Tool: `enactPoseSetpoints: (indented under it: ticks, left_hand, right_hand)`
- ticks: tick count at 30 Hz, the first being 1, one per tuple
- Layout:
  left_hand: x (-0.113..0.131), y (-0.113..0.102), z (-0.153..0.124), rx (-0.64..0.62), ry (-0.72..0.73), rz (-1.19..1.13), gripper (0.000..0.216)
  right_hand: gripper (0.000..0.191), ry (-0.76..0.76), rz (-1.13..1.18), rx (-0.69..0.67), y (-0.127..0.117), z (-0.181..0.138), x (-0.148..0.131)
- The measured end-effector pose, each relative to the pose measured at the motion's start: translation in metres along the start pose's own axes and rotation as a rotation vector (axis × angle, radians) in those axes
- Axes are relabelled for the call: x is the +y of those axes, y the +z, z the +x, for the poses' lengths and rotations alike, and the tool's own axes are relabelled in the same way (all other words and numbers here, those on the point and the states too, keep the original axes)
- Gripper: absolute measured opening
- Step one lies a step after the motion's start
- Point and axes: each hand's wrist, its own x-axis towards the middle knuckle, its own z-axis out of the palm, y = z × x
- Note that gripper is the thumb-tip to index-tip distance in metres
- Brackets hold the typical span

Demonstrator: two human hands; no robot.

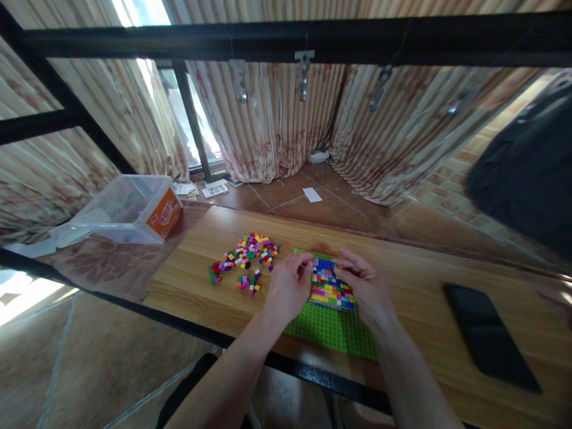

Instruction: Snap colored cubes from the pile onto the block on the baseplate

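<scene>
A block built of many-coloured toy bricks [331,291] sits on the green studded baseplate [330,328], with blue along its far part and mixed colours nearer me. My left hand [288,286] is at the block's left side, thumb and forefinger pinched together; a tiny pinkish piece may be between them, too small to tell. On the right, my right hand [366,289] reaches over the block's far right corner. Its thumb and forefinger come close together at the top surface, and what lies between them is hidden. Loose small bricks [252,247] are heaped left of the baseplate.
A smaller cluster of bricks [250,283] lies nearer me on the wooden table [196,298]. A black phone [489,333] rests at the right. Beyond the table's left end stands a clear plastic bin [129,208] with an orange label. A dark metal bar [286,42] crosses above.
</scene>
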Motion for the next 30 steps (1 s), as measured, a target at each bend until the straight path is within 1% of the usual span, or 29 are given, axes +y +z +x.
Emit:
enactPoseSetpoints:
  ticks: [4,7,9,11,12,13,15,18,21,25,30]
  left_hand:
    - [0.000,0.001,0.000,-0.019,-0.018,-0.020,0.017]
    - [0.000,0.001,0.000,-0.023,-0.040,-0.047,0.015]
    - [0.000,0.001,0.001,-0.021,-0.055,-0.080,0.013]
    - [-0.001,0.001,0.000,-0.026,-0.069,-0.126,0.011]
    - [-0.001,0.002,0.000,-0.031,-0.074,-0.152,0.010]
    - [-0.001,0.002,0.000,-0.036,-0.076,-0.176,0.009]
    - [-0.001,0.003,-0.001,-0.046,-0.074,-0.216,0.007]
    - [-0.001,0.005,-0.001,-0.064,-0.064,-0.251,0.004]
    - [0.000,0.005,-0.001,-0.085,-0.075,-0.307,0.006]
    - [0.002,0.006,-0.001,-0.107,-0.125,-0.415,0.007]
    - [0.003,0.008,-0.002,-0.108,-0.166,-0.559,0.012]
  right_hand:
    - [0.058,-0.013,-0.032,-0.018,-0.002,0.001,0.001]
    - [0.059,-0.081,-0.050,0.013,-0.007,0.004,-0.001]
    - [0.052,-0.179,-0.063,0.076,-0.009,0.004,-0.004]
    - [0.040,-0.277,-0.090,0.132,-0.010,0.003,-0.010]
    - [0.033,-0.315,-0.120,0.137,-0.009,0.001,-0.013]
    - [0.027,-0.348,-0.163,0.126,-0.008,-0.002,-0.015]
    - [0.020,-0.413,-0.284,0.044,-0.004,-0.008,-0.020]
    - [0.018,-0.522,-0.439,-0.123,0.003,-0.017,-0.021]
    - [0.019,-0.588,-0.514,-0.214,0.007,-0.020,-0.020]
    - [0.017,-0.607,-0.572,-0.229,0.007,-0.021,-0.018]
    - [0.014,-0.654,-0.630,-0.181,0.004,-0.023,-0.016]
